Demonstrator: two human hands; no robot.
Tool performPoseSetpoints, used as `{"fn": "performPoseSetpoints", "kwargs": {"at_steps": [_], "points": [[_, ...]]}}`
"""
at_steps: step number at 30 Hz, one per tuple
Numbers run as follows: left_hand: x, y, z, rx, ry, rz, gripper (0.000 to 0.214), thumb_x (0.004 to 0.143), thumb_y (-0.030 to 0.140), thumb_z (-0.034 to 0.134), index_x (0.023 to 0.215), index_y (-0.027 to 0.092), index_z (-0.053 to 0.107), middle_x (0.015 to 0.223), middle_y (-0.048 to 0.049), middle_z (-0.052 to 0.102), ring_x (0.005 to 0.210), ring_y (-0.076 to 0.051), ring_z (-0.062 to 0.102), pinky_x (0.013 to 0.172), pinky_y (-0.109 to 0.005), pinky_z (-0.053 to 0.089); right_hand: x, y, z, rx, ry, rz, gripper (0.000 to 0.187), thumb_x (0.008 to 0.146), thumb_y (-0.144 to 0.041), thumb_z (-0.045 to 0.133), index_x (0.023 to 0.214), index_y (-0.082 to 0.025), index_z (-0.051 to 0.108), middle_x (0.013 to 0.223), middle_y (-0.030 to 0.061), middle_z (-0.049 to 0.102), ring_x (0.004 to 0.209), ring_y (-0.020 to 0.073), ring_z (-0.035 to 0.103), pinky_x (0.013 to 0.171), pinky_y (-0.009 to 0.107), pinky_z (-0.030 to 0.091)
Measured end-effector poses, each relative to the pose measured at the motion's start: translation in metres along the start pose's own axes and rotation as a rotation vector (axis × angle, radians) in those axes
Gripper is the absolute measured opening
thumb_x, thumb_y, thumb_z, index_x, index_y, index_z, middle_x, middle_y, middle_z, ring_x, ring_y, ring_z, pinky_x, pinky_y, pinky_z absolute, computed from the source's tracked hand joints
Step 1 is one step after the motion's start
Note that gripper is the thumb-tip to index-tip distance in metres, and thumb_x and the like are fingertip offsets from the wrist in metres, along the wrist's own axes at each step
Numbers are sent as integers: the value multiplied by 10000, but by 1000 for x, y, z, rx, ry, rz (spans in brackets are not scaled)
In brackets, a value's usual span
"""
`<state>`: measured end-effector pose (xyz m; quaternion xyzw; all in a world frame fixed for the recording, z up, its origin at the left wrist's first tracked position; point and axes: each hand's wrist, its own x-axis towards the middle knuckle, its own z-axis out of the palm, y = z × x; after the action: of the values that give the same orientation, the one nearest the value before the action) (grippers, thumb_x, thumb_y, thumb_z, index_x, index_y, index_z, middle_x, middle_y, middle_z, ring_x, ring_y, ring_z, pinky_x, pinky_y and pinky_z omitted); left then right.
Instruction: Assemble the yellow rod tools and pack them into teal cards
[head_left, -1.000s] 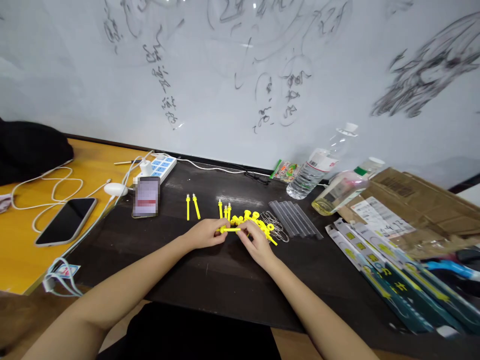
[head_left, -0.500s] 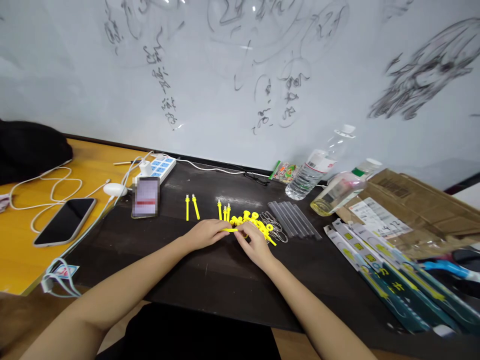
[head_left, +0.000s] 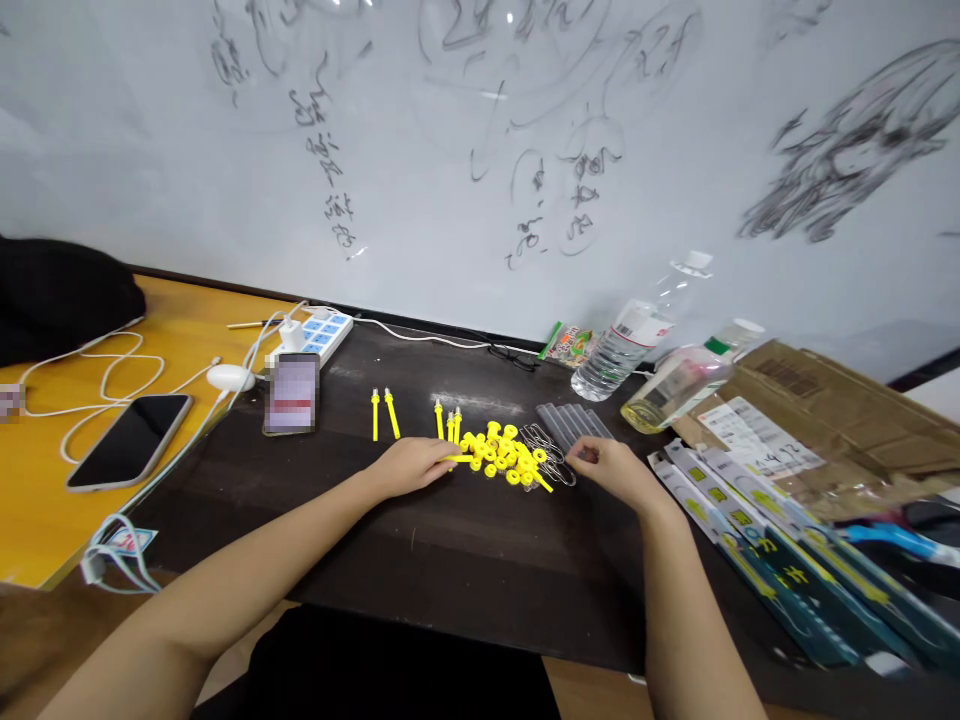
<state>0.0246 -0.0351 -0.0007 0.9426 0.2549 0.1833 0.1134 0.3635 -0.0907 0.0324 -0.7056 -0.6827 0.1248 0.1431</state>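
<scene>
Some handwriting [head_left: 304, 110], left fingers [head_left: 440, 453] pinching yellow stick [head_left: 463, 458]

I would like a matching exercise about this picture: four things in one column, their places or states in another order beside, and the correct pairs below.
Column 1
1. left hand
2. small yellow plastic rings
3. black-screened smartphone in a pale case
4. clear plastic tubes

Column 2
A. on the orange-yellow tabletop
B. side by side, partly behind the right hand
C. holding a thin yellow plastic stick
D. in a loose heap on the dark tabletop

Pairs: 1-C, 2-D, 3-A, 4-B
</scene>
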Motion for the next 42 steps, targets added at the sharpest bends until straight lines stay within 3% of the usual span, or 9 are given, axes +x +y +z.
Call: {"fn": "performPoseSetpoints", "kwargs": {"at_steps": [4,11,16,23,27,34,38,42], "points": [[0,-1,2,6,9,3,253,937,313,389,1060,198,578,1033,-49,671,919,-176,635,756,-262,461,-4,-5,10,-7,-131,-30,119,707,-302,605,772,-203,613,579,-30,550,536,131,500,505,229,301],[0,-3,2,18,2,-9,268,935,313,392,1085,192,578,1049,-59,672,934,-190,638,765,-282,470,-2,-19,18,-131,-57,9,55,701,-166,552,686,-197,594,649,5,623,578,126,530,524,224,280],[0,-3,1,13,-5,-7,267,938,314,386,1088,200,576,1050,-53,670,944,-184,635,784,-282,469,-2,-20,17,-110,6,12,64,732,-206,526,698,-193,578,626,15,619,560,134,538,527,231,294],[-1,-5,2,7,15,3,261,929,311,402,1080,195,581,1027,-61,672,924,-187,638,775,-282,468,1,-13,12,87,118,-22,91,775,-231,461,744,-196,538,692,28,638,636,160,585,596,246,370],[-1,-5,1,7,14,10,247,928,306,409,1065,199,585,1022,-55,672,924,-187,637,772,-278,468,1,-12,12,2,160,37,51,781,-213,472,758,-208,517,661,12,608,614,156,566,583,244,355],[-1,-4,1,2,25,24,249,929,304,406,1063,209,594,1001,-45,672,915,-170,635,774,-259,464,-4,-16,13,-148,81,-105,82,720,-147,516,750,-205,565,788,18,582,666,137,542,561,221,324],[-1,-3,1,-4,19,26,237,925,294,413,1052,207,593,1006,-47,672,905,-172,635,754,-256,460,-10,-22,15,-140,-62,-54,111,718,-172,533,755,-226,622,693,-2,601,614,134,532,526,226,281],[0,-1,1,-18,7,30,240,930,301,399,1027,206,597,1010,-43,670,908,-171,632,741,-250,454,-11,-29,21,-212,-39,8,52,701,-196,568,717,-220,612,734,15,642,650,151,548,525,238,258]]}}
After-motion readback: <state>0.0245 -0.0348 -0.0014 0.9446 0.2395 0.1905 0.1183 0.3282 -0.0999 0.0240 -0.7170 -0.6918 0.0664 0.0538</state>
